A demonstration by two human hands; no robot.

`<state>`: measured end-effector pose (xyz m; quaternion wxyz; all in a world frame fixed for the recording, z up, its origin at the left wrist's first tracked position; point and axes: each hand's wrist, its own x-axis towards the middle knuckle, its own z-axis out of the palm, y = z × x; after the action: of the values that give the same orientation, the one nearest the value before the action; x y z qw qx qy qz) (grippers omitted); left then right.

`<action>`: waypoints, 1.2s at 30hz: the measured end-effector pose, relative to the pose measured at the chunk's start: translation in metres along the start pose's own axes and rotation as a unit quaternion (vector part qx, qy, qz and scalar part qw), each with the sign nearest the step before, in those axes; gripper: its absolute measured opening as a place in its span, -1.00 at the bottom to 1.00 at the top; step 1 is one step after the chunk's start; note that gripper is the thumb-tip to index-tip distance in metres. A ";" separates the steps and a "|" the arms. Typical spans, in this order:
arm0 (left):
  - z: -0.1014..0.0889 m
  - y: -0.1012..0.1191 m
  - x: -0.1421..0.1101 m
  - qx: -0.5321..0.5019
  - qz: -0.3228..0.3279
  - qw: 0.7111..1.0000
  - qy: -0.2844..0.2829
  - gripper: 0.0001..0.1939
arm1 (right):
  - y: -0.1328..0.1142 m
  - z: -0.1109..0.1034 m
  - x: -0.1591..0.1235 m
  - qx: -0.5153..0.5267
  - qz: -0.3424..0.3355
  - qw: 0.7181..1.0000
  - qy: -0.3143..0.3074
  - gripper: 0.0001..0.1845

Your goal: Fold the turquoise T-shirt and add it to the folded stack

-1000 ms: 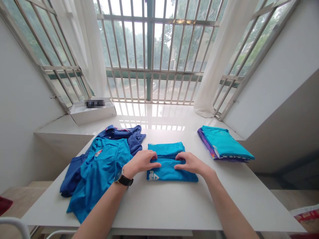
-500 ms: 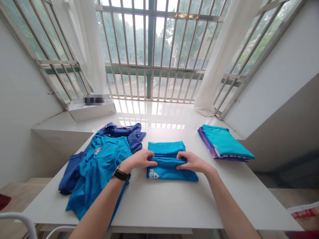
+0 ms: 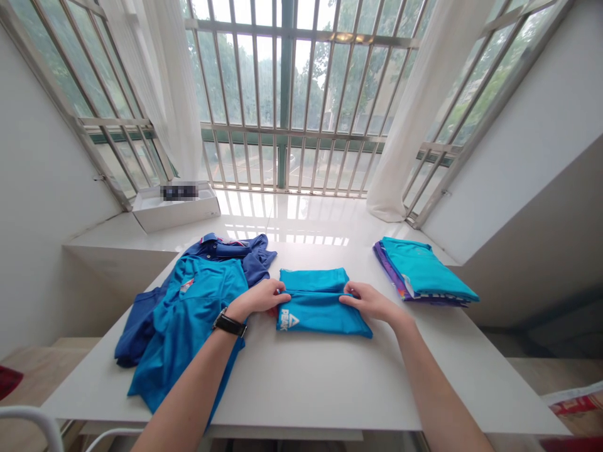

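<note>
Barred windows (image 3: 282, 81) lit the white tabletop (image 3: 301, 389), where a folded turquoise T-shirt (image 3: 320, 317) lay at the middle, between a heap of blue polo shirts (image 3: 193, 314) and a folded stack (image 3: 419, 273). Since a moment before, the left hand (image 3: 257, 298) and right hand (image 3: 370, 301) had slid apart toward the shirt's two ends, each lightly pinching the crease, leaving the fold flatter and straighter.

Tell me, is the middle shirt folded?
Folded: the blue shirt is a flat rectangle, its fold held by the left hand and right hand.
</note>
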<state>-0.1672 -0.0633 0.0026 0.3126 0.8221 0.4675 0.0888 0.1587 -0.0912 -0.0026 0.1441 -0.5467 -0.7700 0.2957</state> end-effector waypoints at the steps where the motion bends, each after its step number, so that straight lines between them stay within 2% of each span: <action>1: 0.000 0.001 0.000 -0.006 -0.013 1.000 0.000 -0.57 | 0.000 0.001 0.001 -0.001 0.001 1.000 0.005 -0.57; 4: 0.000 0.002 -0.001 -0.016 -0.041 0.999 0.007 -0.58 | -0.001 0.003 0.002 0.004 0.004 1.000 0.011 -0.58; 12: 0.003 -0.004 0.000 0.034 -0.044 0.998 0.024 -0.57 | -0.005 0.003 0.000 -0.012 0.057 0.998 0.027 -0.56; 17: 0.003 -0.001 -0.004 -0.023 -0.078 0.997 -0.011 -0.58 | -0.004 0.003 0.001 -0.002 0.032 0.999 0.028 -0.56; 24: 0.000 0.001 -0.007 -0.040 -0.082 0.996 -0.014 -0.59 | -0.001 0.001 0.002 0.005 -0.003 1.000 -0.013 -0.57; 36: -0.004 0.002 -0.009 -0.031 -0.073 0.997 -0.019 -0.60 | -0.006 0.001 -0.001 -0.004 -0.005 1.000 0.004 -0.63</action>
<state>-0.1720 -0.0695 0.0084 0.3525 0.7772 0.5172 0.0649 0.1541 -0.0932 0.0005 0.1470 -0.5450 -0.7729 0.2899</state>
